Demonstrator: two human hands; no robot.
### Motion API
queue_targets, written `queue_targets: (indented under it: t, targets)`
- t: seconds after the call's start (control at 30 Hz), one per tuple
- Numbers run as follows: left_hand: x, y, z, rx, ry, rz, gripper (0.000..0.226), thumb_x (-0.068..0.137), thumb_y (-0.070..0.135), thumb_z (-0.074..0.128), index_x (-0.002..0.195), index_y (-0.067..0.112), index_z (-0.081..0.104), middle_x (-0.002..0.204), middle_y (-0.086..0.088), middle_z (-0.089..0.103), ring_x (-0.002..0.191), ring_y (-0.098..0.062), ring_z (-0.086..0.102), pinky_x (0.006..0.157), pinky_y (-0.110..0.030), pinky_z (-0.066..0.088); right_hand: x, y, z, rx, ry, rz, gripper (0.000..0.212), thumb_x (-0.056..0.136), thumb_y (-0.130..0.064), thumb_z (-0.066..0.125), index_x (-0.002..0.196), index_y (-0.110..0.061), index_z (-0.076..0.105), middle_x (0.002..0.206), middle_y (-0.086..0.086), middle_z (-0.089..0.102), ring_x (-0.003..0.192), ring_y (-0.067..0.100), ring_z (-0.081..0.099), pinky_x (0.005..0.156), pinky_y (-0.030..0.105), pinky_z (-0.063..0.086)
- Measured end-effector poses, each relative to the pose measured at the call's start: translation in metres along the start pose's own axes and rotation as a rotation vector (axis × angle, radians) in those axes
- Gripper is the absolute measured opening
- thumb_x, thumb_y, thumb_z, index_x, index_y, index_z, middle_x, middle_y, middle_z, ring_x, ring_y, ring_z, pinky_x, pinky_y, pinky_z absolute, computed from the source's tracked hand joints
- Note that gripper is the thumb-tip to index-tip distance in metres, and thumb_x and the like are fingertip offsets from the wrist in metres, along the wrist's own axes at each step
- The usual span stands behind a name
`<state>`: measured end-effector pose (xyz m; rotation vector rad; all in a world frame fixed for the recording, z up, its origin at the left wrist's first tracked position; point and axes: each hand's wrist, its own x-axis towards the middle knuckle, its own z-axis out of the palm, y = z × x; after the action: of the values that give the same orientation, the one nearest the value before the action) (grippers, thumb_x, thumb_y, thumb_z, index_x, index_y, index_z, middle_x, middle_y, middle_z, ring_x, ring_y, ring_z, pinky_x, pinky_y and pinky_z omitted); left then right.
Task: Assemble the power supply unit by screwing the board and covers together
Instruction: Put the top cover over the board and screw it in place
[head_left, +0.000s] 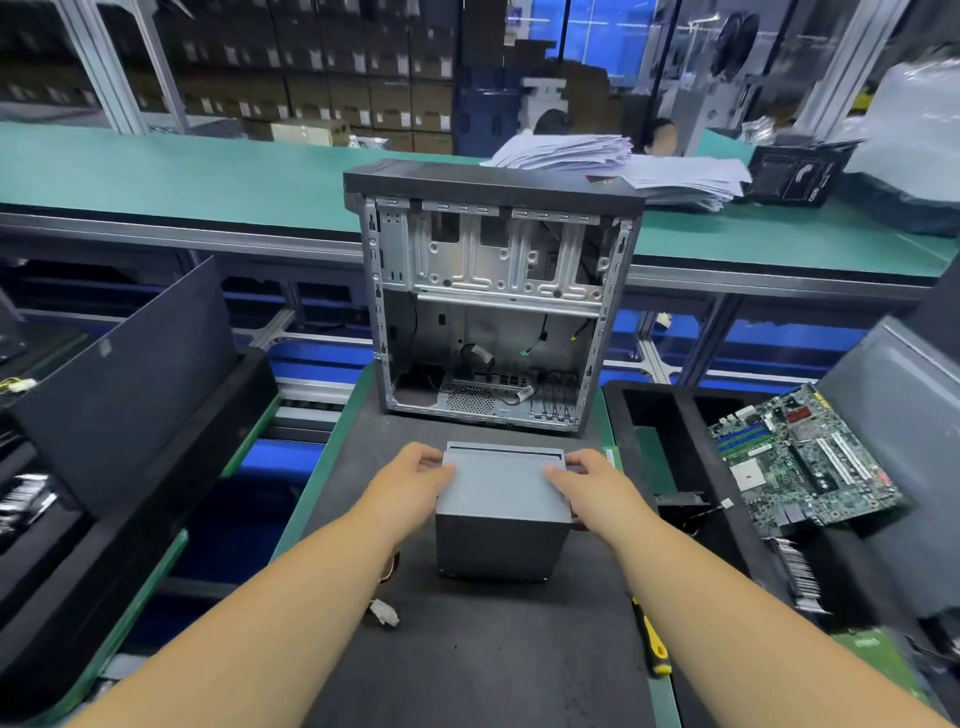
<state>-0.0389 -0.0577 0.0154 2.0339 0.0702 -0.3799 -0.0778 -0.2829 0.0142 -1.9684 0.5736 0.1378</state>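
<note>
A grey metal power supply box (501, 512) stands on the dark mat in front of me. My left hand (410, 480) grips its upper left edge, thumb on top and fingers round the side. On the opposite edge my right hand (587, 480) holds the box the same way. A white cable connector (385, 612) lies on the mat left of the box. Near my right forearm lies a yellow-and-black screwdriver (649, 642).
An open computer case (493, 306) stands upright just behind the box. A green motherboard (802, 462) rests in the black tray (670, 447) at right. A dark panel (130, 379) leans at left. Paper stacks (623, 161) lie on the far green bench.
</note>
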Motion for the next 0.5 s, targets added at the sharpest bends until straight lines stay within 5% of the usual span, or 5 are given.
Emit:
queue_targets:
  t: [0.13,0.27,0.5]
  targets:
    - [0.011,0.003,0.002,-0.124,-0.094,0.010,0.037,0.098,0.025,0.057,0.134,0.031,0.055,0.120,0.004,0.062,0.105,-0.013,0.062,0.084,-0.026,0.047,0.002,0.000,0.004,0.154,-0.051,0.043,0.029,0.095,-0.022,0.061,0.123,-0.021,0.062,0.108,-0.002,0.069,0.092,0.026,0.067,0.080,0.038,0.053]
    - [0.012,0.000,0.003,-0.214,-0.109,0.018,0.026,0.098,0.017,0.057,0.121,0.028,0.062,0.114,0.005,0.068,0.097,-0.004,0.064,0.073,-0.016,0.045,-0.002,-0.003,0.004,0.161,-0.062,0.035,0.018,0.097,-0.018,0.057,0.111,-0.025,0.064,0.101,-0.003,0.071,0.077,0.022,0.059,0.069,0.032,0.041]
    - [0.013,-0.002,0.003,-0.254,-0.121,-0.006,0.032,0.098,0.011,0.054,0.127,0.020,0.063,0.120,-0.004,0.068,0.111,-0.020,0.064,0.104,-0.039,0.046,0.000,-0.013,0.000,0.159,-0.065,0.118,0.016,0.094,-0.019,0.063,0.108,-0.023,0.056,0.097,0.003,0.066,0.068,0.019,0.057,0.063,0.030,0.043]
